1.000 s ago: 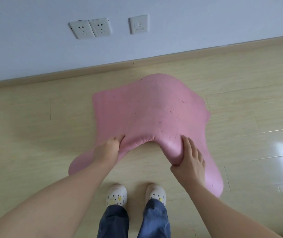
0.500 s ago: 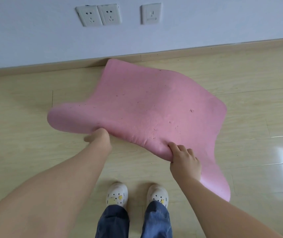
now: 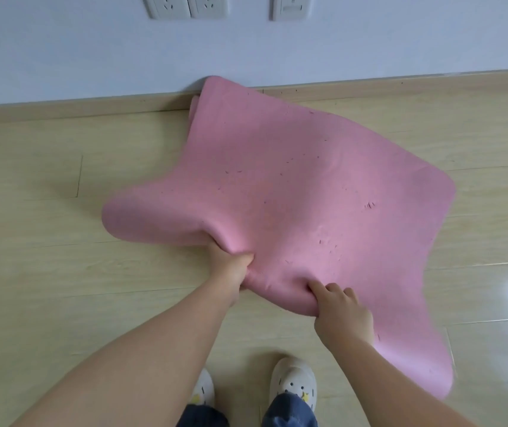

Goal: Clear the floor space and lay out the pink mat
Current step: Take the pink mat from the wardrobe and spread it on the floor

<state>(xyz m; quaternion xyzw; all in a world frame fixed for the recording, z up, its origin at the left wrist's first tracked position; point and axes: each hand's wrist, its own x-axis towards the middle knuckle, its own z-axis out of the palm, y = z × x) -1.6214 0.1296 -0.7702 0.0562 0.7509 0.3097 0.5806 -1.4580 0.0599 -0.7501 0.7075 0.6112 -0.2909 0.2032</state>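
Gripping the pink mat [image 3: 292,186] by its near edge, up off the wooden floor [image 3: 46,272]: bunched tight in the clenched left grip [image 3: 231,266] at 6 o'clock, pinched in the curled right grip [image 3: 342,312] at 5 o'clock, far corner curling against the skirting board [image 3: 61,109] at 12 o'clock. Looks light, soft and floppy, sagging at 9 and 4 o'clock, so probably prone to folding over itself. Better to take hold nearer the two near corners, pull taut, then lower flat.

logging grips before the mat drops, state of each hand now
Left hand: closed, gripping the near edge of the pink mat.
Right hand: closed, fingers curled over the same edge.
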